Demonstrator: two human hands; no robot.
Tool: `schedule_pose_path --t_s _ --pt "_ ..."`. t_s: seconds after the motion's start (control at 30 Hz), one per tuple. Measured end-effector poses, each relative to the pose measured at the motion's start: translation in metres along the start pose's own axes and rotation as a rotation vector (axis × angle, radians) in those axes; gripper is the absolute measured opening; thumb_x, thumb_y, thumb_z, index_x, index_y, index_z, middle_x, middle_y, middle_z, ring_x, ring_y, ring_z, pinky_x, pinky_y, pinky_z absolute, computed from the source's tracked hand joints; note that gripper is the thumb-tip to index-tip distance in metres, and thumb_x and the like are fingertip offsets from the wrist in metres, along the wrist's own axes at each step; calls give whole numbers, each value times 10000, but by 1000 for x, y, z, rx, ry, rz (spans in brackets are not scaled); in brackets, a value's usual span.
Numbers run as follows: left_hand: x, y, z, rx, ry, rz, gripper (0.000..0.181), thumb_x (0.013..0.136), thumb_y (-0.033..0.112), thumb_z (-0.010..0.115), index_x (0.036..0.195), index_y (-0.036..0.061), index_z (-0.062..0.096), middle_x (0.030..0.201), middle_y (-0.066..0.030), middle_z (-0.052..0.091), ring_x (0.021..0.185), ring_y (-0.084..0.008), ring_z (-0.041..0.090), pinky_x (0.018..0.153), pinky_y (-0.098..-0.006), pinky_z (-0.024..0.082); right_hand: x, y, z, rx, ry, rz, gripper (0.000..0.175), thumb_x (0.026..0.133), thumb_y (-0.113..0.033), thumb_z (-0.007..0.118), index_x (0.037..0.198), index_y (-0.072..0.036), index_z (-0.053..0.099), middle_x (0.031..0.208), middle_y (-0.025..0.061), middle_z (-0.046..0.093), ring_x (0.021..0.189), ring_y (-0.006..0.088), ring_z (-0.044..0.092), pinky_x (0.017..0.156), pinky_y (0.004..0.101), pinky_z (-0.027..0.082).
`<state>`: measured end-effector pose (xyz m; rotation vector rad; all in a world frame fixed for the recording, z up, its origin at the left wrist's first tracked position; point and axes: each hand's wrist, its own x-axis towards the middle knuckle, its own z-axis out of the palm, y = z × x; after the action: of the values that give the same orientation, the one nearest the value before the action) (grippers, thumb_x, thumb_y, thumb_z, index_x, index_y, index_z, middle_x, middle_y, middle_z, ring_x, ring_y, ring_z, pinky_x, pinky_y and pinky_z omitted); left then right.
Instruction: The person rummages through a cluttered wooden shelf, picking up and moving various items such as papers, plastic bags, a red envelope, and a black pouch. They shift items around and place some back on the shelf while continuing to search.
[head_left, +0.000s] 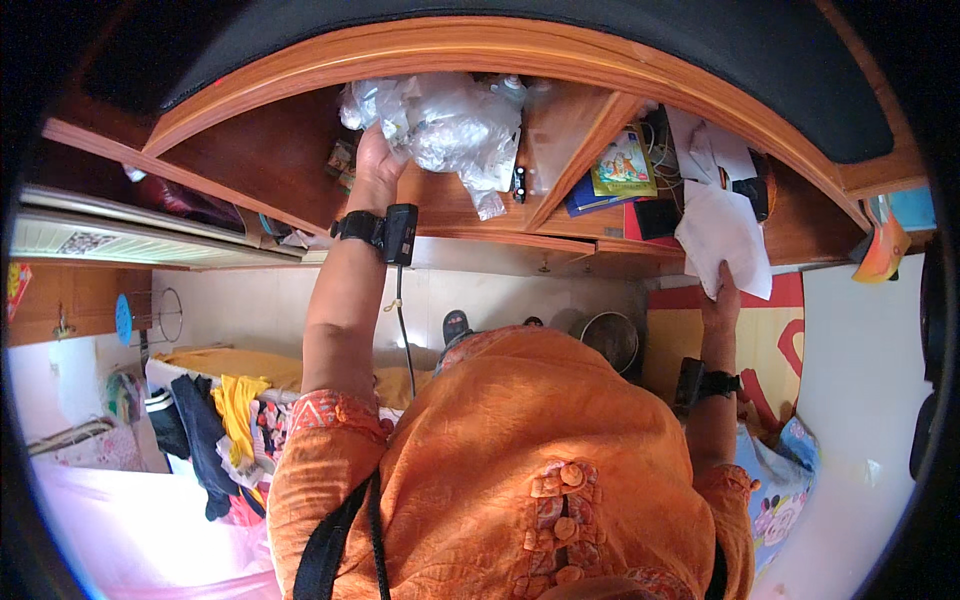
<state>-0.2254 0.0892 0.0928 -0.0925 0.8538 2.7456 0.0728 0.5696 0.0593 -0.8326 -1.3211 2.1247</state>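
My left hand (379, 159) reaches into a wooden shelf compartment and touches a bunch of crumpled clear plastic bags (450, 124); its fingers are partly hidden by the plastic, so its grip is unclear. Beside the bags lies a small black object (519, 184). My right hand (722, 289) holds a folded white sheet of paper (716, 225) at the edge of the right compartment, thumb on top. Behind that sheet are more white papers (701, 142), a black case (752, 196) and pale cables (661, 154). A yellow-green packet (624, 166) lies left of them on a blue book (585, 196).
A slanted wooden divider (581, 165) parts the two compartments. A dark wallet-like item (656, 219) lies near the right compartment's front edge. Below, a round metal bin (609, 341) stands on the floor. Clothes (202, 427) hang at the left.
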Motion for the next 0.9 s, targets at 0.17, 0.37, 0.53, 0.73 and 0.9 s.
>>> schedule_pose_path --t_s 0.17,0.37,0.53,0.73,0.9 --pt "43 3 -11 -196 -50 -69 268 912 173 386 1081 0 499 1031 -142 565 949 -273 549 807 -428 484 -33 11 14 -53 102 97 415 844 -115 541 1228 -61 394 1123 89 539 972 210 560 787 314 498" --pt "87 -7 -38 -19 11 7 268 893 230 424 1090 75 518 1070 -102 557 914 -232 544 753 -420 486 -79 7 33 -34 188 112 456 840 -127 553 1247 -36 370 1153 105 520 1009 233 536 835 351 474" --pt "97 -28 -54 540 98 -220 317 882 223 489 1139 38 505 1010 -38 584 861 -160 571 721 -256 471 -112 0 62 14 260 63 472 837 -166 561 1221 34 373 1144 156 511 998 278 527 846 367 448" --pt "38 -7 -25 468 265 -101 417 845 220 562 1195 30 440 1106 -80 532 952 -215 536 796 -321 451 -111 13 68 23 228 -1 435 825 -61 545 1212 41 375 1156 158 501 1020 279 512 874 368 432" --pt "-43 -17 -2 818 140 516 234 871 117 511 1081 16 525 1071 -93 562 917 -181 551 840 -295 441 -103 27 66 -21 -42 73 459 817 -77 559 1225 9 368 1155 122 502 1006 232 527 841 359 465"
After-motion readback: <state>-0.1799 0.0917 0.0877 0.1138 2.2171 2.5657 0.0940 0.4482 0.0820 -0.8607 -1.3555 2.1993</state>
